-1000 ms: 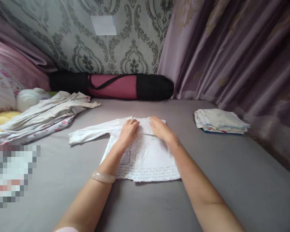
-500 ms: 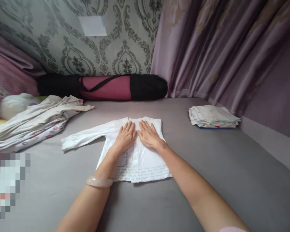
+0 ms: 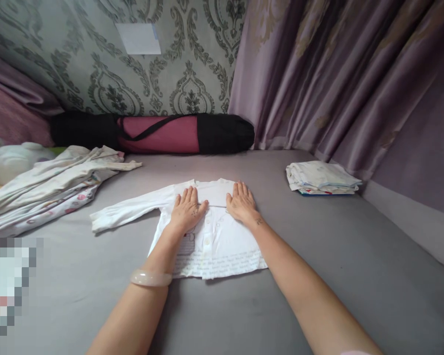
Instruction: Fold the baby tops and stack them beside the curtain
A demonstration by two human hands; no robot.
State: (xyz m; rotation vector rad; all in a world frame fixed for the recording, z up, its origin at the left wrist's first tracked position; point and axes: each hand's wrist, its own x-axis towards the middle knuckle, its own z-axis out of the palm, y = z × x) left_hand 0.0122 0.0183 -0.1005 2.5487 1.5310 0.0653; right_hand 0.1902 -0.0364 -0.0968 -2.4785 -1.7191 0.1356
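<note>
A small white shirt point(image 3: 222, 241) with front buttons and a band of print along its hem lies flat on the grey bed sheet point(image 3: 222, 320). One sleeve stretches out to the left; the other sleeve appears folded in across the upper chest. My left hand point(image 3: 187, 211) lies flat on the left part of the chest, fingers pointing away from me, thumb spread. On the upper right part, near the shoulder edge, my right hand point(image 3: 241, 202) rests palm down with its fingers extended. Neither hand grips the cloth.
Loose light garments point(image 3: 59, 182) lie in a heap at the left, beside a plush toy point(image 3: 18, 160). A folded clothes stack point(image 3: 322, 177) sits at the right. A long black and red bag point(image 3: 163, 134) lies along the wall, near purple curtains point(image 3: 299, 74).
My right hand has slid right across the shirt, away from my left hand, toward the shoulder edge. My left hand has barely moved. The view has shifted slightly.
</note>
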